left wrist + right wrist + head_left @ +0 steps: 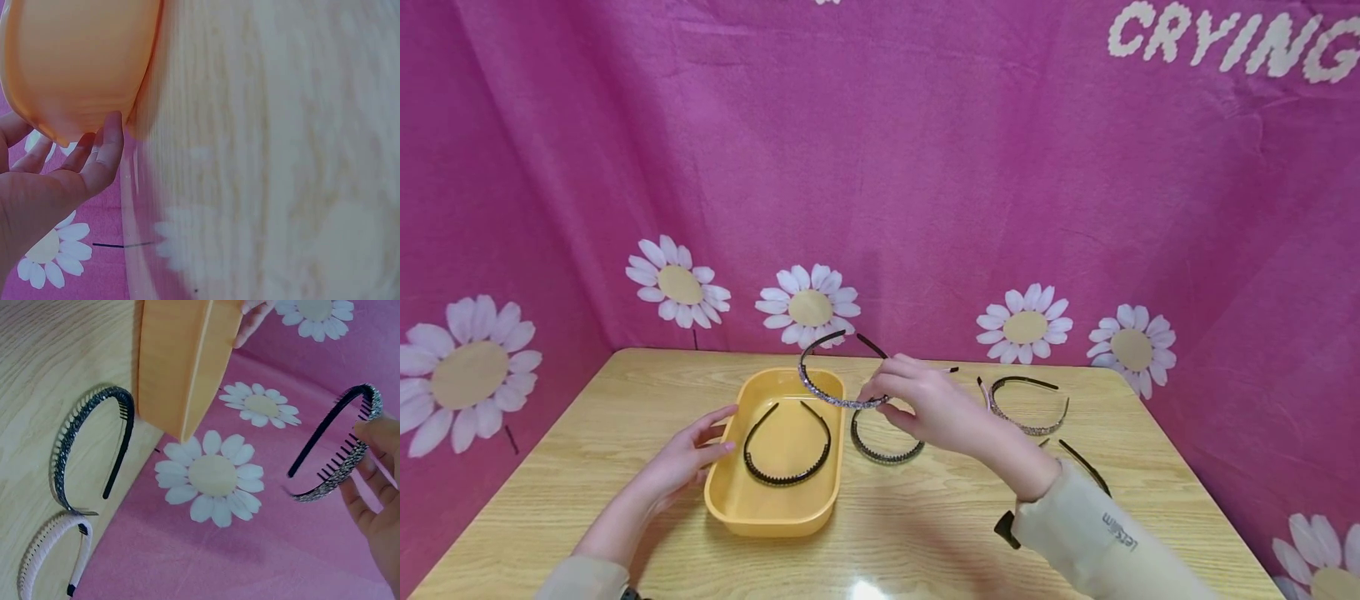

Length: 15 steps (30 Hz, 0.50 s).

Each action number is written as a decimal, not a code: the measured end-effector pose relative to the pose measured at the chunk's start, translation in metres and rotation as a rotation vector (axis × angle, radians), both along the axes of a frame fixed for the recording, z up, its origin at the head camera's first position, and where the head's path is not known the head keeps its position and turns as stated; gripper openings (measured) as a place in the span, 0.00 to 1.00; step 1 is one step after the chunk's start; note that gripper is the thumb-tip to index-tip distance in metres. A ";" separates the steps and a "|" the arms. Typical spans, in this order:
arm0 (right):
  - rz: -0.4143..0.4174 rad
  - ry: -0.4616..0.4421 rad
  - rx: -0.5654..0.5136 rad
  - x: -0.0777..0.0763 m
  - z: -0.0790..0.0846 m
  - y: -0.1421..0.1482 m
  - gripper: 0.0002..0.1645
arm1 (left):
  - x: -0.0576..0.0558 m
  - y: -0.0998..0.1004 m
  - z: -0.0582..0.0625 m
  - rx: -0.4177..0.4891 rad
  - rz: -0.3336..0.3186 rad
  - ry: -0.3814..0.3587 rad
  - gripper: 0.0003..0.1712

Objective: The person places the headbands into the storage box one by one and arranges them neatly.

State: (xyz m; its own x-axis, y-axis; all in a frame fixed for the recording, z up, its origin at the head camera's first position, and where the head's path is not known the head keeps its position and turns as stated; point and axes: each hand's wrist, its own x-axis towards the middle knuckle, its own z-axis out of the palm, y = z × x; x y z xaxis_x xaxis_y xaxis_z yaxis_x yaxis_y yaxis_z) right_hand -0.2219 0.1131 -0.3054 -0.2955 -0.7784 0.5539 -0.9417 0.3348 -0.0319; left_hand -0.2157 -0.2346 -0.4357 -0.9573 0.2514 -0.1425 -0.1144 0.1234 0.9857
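My right hand [917,400] pinches a glittery headband [823,396] with comb teeth by its band, raised above the table by the right edge of a yellow plastic bin [775,527]. In the right wrist view, thumb and fingers grip this silver-and-black headband [340,472] on one side. Inside the bin lies a black toothed headband [786,481]. At the bin's left side my left hand [677,462] touches the wall and rim with spread, loosely bent fingers. A dark sparkly headband [887,458] lies under my right hand, beside the bin.
Farther right on the wooden table [940,533] lie a glittery headband [1037,430] and a dark headband [1084,467], partly hidden by my right sleeve. A pale pink headband [37,556] shows in the right wrist view. A pink flowered curtain [910,208] hangs behind and beside the table.
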 end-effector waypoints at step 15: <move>0.106 0.022 0.037 -0.017 -0.031 -0.033 0.13 | 0.000 0.000 0.001 -0.016 0.004 -0.001 0.36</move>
State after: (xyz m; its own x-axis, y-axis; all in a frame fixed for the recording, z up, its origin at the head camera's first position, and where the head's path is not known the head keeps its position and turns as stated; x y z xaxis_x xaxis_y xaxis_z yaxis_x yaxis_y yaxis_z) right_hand -0.2390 0.0800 -0.3365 -0.1987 -0.8245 0.5298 -0.9722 0.2342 -0.0002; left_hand -0.2156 -0.2342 -0.4351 -0.9583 0.2448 -0.1475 -0.1159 0.1391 0.9835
